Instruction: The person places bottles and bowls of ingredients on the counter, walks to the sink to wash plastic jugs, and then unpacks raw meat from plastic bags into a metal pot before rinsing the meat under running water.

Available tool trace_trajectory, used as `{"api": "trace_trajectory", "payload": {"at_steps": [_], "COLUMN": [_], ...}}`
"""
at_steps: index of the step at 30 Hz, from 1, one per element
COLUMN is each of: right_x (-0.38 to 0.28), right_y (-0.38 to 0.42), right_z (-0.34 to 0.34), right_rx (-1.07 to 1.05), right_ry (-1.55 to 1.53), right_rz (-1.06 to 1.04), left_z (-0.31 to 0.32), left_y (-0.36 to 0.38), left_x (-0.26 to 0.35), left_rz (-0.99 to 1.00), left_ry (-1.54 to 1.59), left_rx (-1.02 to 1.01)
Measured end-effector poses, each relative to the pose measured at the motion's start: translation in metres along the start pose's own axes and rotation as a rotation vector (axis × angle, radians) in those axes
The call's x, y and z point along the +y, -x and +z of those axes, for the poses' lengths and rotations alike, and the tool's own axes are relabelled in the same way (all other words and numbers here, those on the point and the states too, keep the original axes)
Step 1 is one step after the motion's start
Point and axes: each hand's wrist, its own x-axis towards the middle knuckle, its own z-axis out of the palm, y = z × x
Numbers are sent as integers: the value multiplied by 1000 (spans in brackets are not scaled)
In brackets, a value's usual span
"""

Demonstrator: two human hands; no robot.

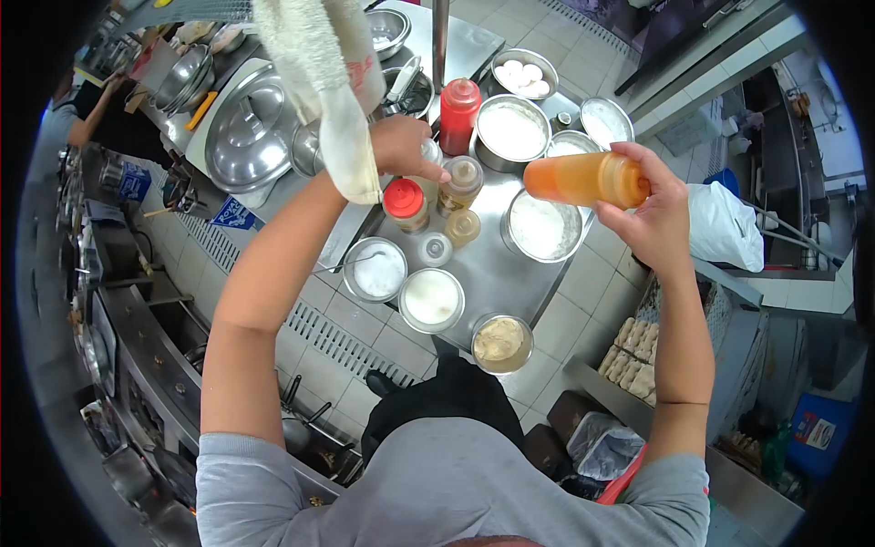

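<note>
My right hand [649,196] is closed round an orange squeeze bottle [579,180], tipped onto its side above the steel table [483,273]. My left hand [401,148] is closed round a pale bottle [430,157], mostly hidden by the fingers; a hanging towel [319,82] covers part of that wrist. Close to it stand a red squeeze bottle [459,117], a red-capped jar [406,202] and a clear bottle with brownish contents [461,182]. Below the orange bottle is a steel bowl of white powder [544,225].
Bowls of white contents [431,299] and a bowl of yellowish paste [502,343] line the near edge. Eggs [522,77] sit in a far bowl. A large steel lid [251,128] lies left. Another person's arm [94,111] shows far left.
</note>
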Motion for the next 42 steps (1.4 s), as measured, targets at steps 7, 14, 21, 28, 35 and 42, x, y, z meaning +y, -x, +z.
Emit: {"api": "trace_trajectory", "payload": {"at_steps": [7, 14, 21, 28, 35, 42], "right_x": [-12, -34, -75, -96, -111, -79], "right_y": [-9, -21, -57, -102, -127, -112], "right_z": [0, -8, -6, 51, 107, 174], "right_rx": [3, 16, 75, -174, -335, -488], "right_ry": [17, 18, -97, -77, 51, 257], "right_rz": [4, -3, -188, -191, -175, -195], "left_z": [2, 10, 5, 51, 84, 89], "left_y": [-13, -73, -19, 89, 96, 103], "left_x": [-9, -5, -11, -46, 12, 6], "left_rz": [30, 33, -58, 158, -205, -225], "left_ry": [187, -53, 305, 666, 565, 477], "left_rx": [-44, 144, 288, 365, 457, 498]}}
